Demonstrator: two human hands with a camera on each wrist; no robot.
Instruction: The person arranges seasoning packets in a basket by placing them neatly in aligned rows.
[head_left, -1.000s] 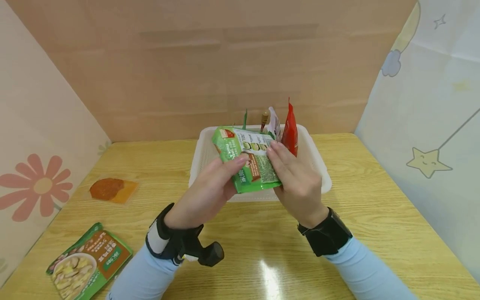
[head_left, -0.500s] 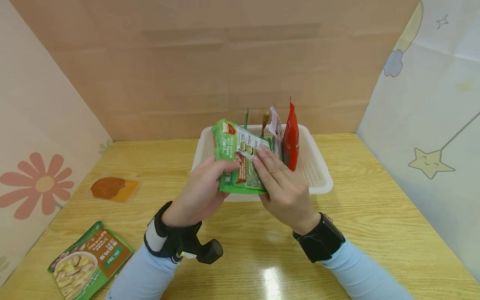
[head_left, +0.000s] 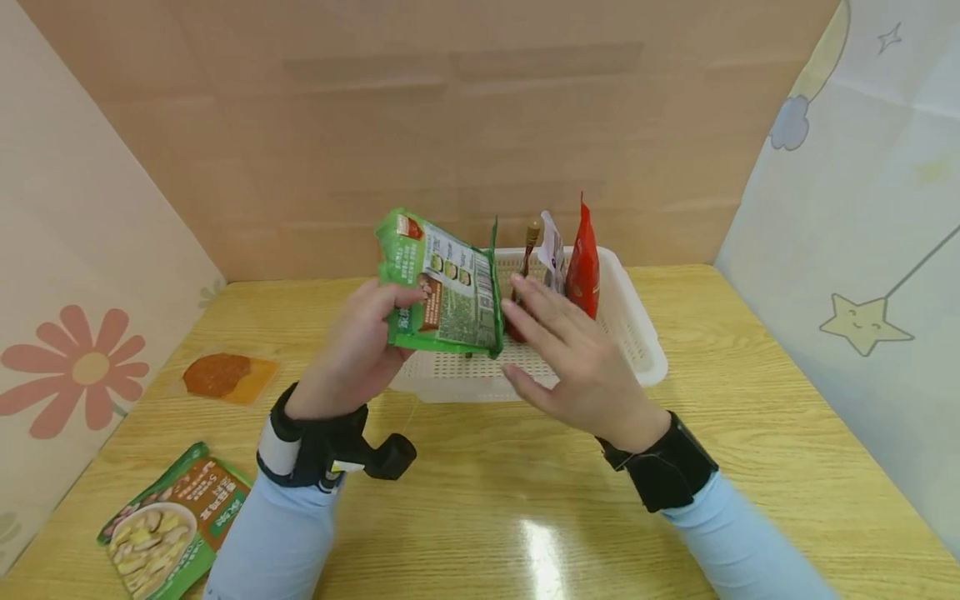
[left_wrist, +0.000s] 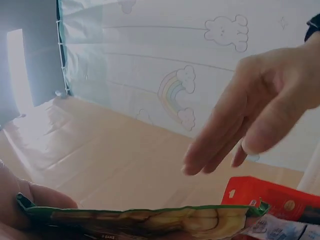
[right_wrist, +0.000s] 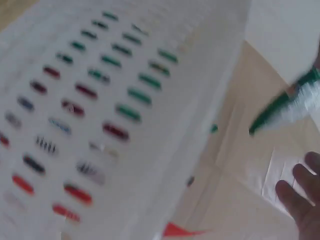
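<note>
My left hand (head_left: 358, 346) grips the left edge of a green food packet (head_left: 459, 300), thumb on its printed back, above the left part of a white plastic basket (head_left: 457, 390). In the left wrist view the packet (left_wrist: 165, 222) shows as a thin edge. My right hand (head_left: 581, 362) is off the packet, fingers extended over the basket beside the packet's right edge; any contact there is hard to tell. Inside the basket stand a red pouch (head_left: 583, 279), a whitish bag (head_left: 552, 250) and a dark bottle-like item with a gold top (head_left: 532, 237).
On the table's left lie a green-and-brown food packet (head_left: 176, 525) and a flat clear packet of orange-brown contents (head_left: 225, 377). A brown paper-like backdrop (head_left: 450, 150) rises behind the basket. In the right wrist view, the slotted basket wall (right_wrist: 165, 130) fills much of the picture.
My left hand has carried the green packet left and upward. The right hand, earlier pressing on the packet's right side, has come away from it with fingers extended.
</note>
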